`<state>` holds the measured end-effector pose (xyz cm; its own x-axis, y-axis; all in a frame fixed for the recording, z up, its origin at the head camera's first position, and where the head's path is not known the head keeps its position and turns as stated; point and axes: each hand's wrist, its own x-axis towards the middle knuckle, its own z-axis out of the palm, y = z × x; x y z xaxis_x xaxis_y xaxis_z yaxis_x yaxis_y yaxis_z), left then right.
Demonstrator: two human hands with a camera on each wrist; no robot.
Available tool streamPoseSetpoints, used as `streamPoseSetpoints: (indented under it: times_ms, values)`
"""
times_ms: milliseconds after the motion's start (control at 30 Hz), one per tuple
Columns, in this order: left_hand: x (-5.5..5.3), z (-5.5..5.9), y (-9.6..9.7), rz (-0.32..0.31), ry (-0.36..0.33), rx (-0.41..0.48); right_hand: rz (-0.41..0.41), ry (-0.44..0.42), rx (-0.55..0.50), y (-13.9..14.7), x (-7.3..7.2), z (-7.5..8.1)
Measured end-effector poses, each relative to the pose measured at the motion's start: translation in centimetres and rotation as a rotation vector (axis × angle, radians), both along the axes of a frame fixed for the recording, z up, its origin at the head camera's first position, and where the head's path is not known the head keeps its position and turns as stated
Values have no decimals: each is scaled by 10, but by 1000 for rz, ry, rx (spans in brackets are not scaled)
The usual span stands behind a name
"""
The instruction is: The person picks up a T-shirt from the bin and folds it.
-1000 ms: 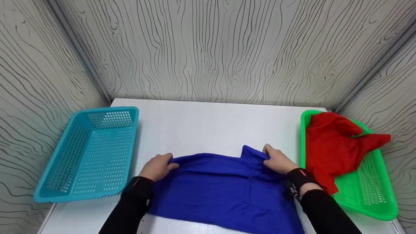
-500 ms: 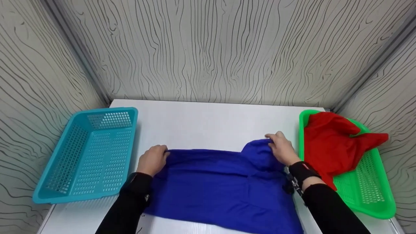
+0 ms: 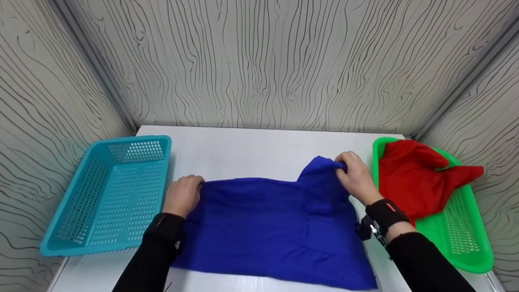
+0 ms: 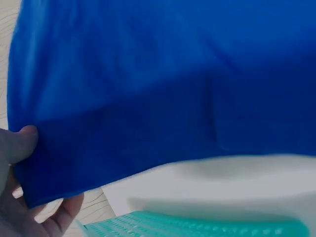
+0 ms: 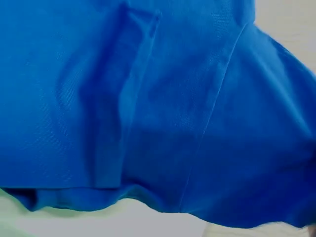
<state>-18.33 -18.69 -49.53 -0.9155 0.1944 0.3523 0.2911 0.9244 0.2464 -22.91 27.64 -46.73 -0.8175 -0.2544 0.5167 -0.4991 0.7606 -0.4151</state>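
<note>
A blue T-shirt (image 3: pixel 259 231) lies spread over the white table, its far edge raised between the two hands. At its far left corner the left hand (image 3: pixel 183 195) holds the edge; the left wrist view shows thumb and fingers (image 4: pixel 28 140) pinching the cloth (image 4: pixel 128 74) near a straight hem. My right hand (image 3: pixel 356 177) grips the end of a sleeve-like part (image 3: pixel 318 174) at the far right, which stands up higher than the rest. Seams and a loose fold cross the fabric (image 5: pixel 168 108) in the right wrist view, where the hand is almost wholly hidden.
A teal plastic basket (image 3: pixel 165 178) with nothing in it stands at the left. On the right is a green basket (image 3: pixel 472 255) with a crumpled red cloth (image 3: pixel 413 178) hanging partly over its rim. Patterned wall panels (image 3: pixel 259 65) enclose the white tabletop (image 3: pixel 243 150).
Both hands have moved away from the body, spreading slightly apart, and the T-shirt's far edge has moved with them. The right hand's fingers loosened, then took hold of the sleeve part farther up.
</note>
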Motion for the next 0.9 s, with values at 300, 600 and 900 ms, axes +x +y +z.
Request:
streamPoseSetpoints:
  times_ms: [300,600,900]
  values:
    - [43,-28,-7,-148,84,-258,512,-7,151,25,77,-35]
    - [66,-43,3,-62,1,-398,631,-209,333,40,127,-70]
    - [73,-53,19,-271,-408,-232,471,-372,528,19,139,-84]
